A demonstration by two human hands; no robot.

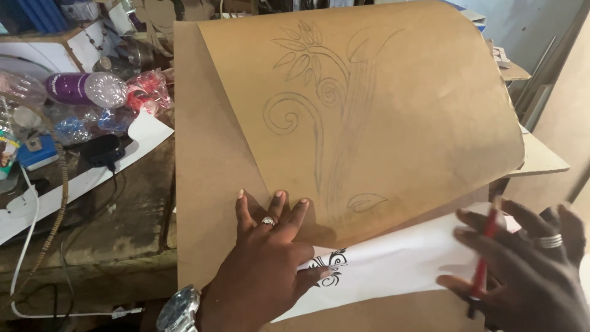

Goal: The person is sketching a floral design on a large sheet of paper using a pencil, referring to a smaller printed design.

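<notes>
Head view: downward look over a workbench (pixel 123 203) with a brown board (pixel 203 184) lying flat on it.
Left hand (pixel 270 258): fingers spread and pressed flat on the lower edge of the brown paper sheet (pixel 399 123), pinning it to the board; ring on one finger, wristwatch (pixel 178 310) at the wrist.
Right hand (pixel 522 264): blurred, fingers loosely curled around a red pencil (pixel 482 258), held above the right end of the white sheet (pixel 399 258).
Brown paper sheet: curled up and back from the board, underside facing the camera, bearing a pencilled flower-and-scroll tracing (pixel 326 117).
White sheet: lying under the lifted brown paper, with a black printed scroll motif (pixel 329 267) showing just beside the left thumb.
Key relation: white sheet running left to right between the two hands; pencil long axis near upright, tip pointing down toward the board's near edge; right hand nearer the sheet's open right end, left hand nearer the printed motif.
Surroundings: plastic bottles (pixel 86 89), white cable (pixel 24 246) and clutter on the left of the bench, well apart from both hands.
</notes>
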